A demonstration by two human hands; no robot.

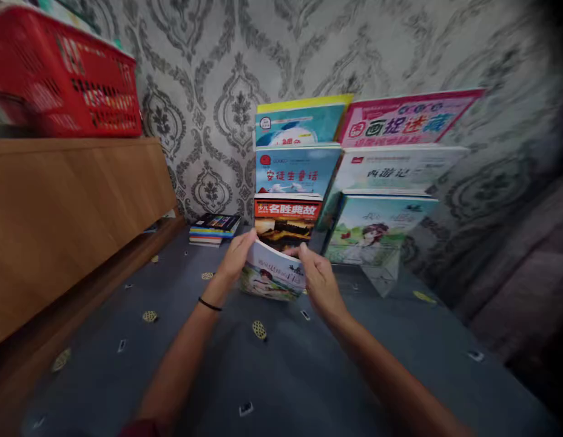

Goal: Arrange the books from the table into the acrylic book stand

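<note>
Book in both hands, cover facing the wearer, is held in front of the rack, before its left column, and is not in any tier. Whether it touches the rack's contents cannot be told.

Well left of the rack stands a cabinet with a red basket on top. Nearer, just left of the rack, a small stack of books lies flat on the cloth, outside the rack and apart from the hands. Next comes the left hand, in front of the rack and to its left, fingers closed on the book's left edge. Before the rack's middle is the right hand, its fingers grasping the right edge, the thumb on the near side.

In the rack's left column three tiers are filled: a teal book at the top with a yellow edge behind it, a blue book below, and a red-topped book lowest. In the rack's right column are a pink book at the top, a white book in the middle and a green book at the bottom.

Judged from this, each tier carries at least one book; what remains outside the rack is the held one and the stack.
</note>
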